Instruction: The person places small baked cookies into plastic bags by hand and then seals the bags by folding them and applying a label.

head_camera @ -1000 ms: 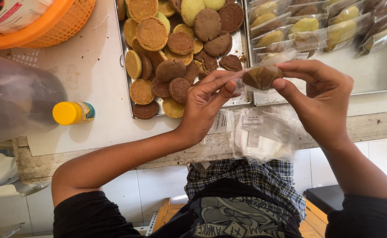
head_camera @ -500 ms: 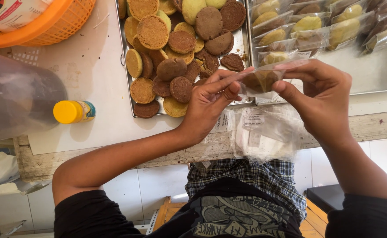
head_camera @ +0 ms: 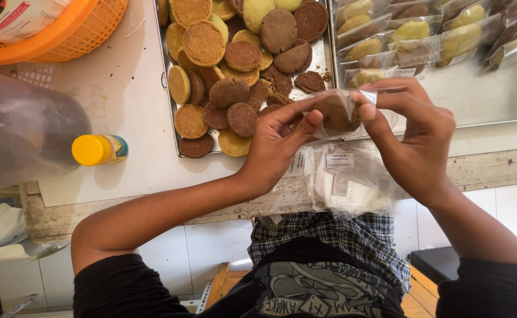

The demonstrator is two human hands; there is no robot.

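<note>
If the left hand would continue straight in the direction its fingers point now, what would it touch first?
The left hand points right, toward the right hand. It already pinches the clear bag with a brown cookie between them, so the bag comes first, then probably the right hand's fingers just behind it.

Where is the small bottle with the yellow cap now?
The small bottle lies on the white counter, left of the cookie tray, below the orange basket.

You face a white counter [head_camera: 123,106] with a worn, chipped edge. White tiles [head_camera: 211,247] below; daylight even.
</note>
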